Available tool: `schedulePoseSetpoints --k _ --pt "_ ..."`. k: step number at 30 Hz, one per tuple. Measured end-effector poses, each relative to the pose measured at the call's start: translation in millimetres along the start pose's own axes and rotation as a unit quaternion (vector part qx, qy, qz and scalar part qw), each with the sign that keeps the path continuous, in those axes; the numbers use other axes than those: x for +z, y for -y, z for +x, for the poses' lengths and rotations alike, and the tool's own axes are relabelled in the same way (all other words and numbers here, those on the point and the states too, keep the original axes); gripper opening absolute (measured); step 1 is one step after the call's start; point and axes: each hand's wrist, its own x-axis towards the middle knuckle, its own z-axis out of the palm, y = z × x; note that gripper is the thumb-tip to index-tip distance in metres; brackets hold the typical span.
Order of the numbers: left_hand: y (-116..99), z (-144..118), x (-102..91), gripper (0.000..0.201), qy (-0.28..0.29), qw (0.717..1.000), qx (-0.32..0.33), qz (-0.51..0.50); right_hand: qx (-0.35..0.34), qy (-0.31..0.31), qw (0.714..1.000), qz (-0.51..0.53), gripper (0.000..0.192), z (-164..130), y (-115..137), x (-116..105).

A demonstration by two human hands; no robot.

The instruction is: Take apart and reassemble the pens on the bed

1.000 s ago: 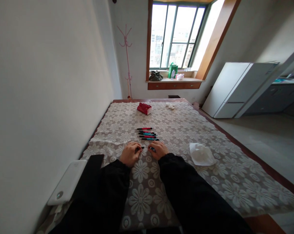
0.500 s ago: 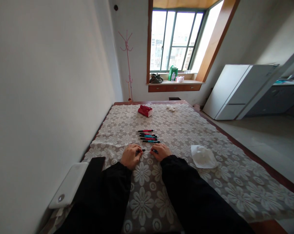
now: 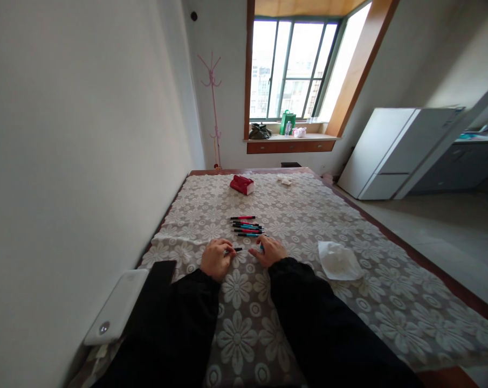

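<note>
My left hand rests low over the cloth, fingers closed on a dark pen part whose black end points right. My right hand faces it a short gap away, its fingers closed round a teal pen piece mostly hidden by them. A thin pale strip, perhaps a refill, shows in the gap between the fingertips; which hand grips it I cannot tell. Just beyond the hands lie several black, red and teal pens in a loose row, and the nearest one almost meets my right fingers.
A patterned tablecloth covers the table. On it are a red tissue pack, a crumpled white tissue at right and a small white scrap farther back. Left, by the wall, lie a white power bank and a dark phone.
My right hand has shifted slightly right and turned, so more of the teal piece shows between its fingers. The left hand stays about where it was.
</note>
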Motion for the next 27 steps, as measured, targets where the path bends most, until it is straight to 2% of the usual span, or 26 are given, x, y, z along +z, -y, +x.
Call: schedulePoseSetpoints --k 4,6,8,12,16,20,23,27 --pt "0.0 0.2 0.3 0.013 -0.001 1.0 -0.006 0.008 0.032 -0.049 0.998 -0.001 0.014 -0.4 -0.7 -4.0" --pt "-1.0 0.1 0.3 0.014 0.008 1.0 -0.002 0.008 0.005 -0.061 0.998 0.021 0.016 -0.3 0.0 -3.4" --pt "-2.3 -0.2 0.2 0.014 0.01 1.0 0.002 0.007 -0.05 -0.066 0.995 0.051 0.015 -0.3 1.9 -0.6" --pt "-4.1 -0.6 0.3 0.013 0.007 1.0 0.005 -0.002 -0.163 -0.027 0.983 0.085 0.009 -1.2 6.2 6.0" --pt "-5.1 -0.1 0.7 0.012 -0.007 1.0 0.013 -0.025 -0.229 0.023 0.97 0.078 0.021 -1.8 7.3 6.6" --pt "-6.7 1.2 -0.5 0.017 -0.04 0.998 -0.001 -0.043 -0.267 0.038 0.961 0.063 0.032 -2.5 7.9 2.9" --pt "-7.8 1.8 -2.1 0.022 -0.061 0.997 -0.004 -0.042 -0.282 0.024 0.958 0.036 0.031 -4.3 10.5 0.0" --pt "-8.7 1.0 -3.6 0.021 -0.056 0.998 -0.005 -0.043 -0.283 0.024 0.959 -0.001 0.029 -7.1 14.7 -2.5"
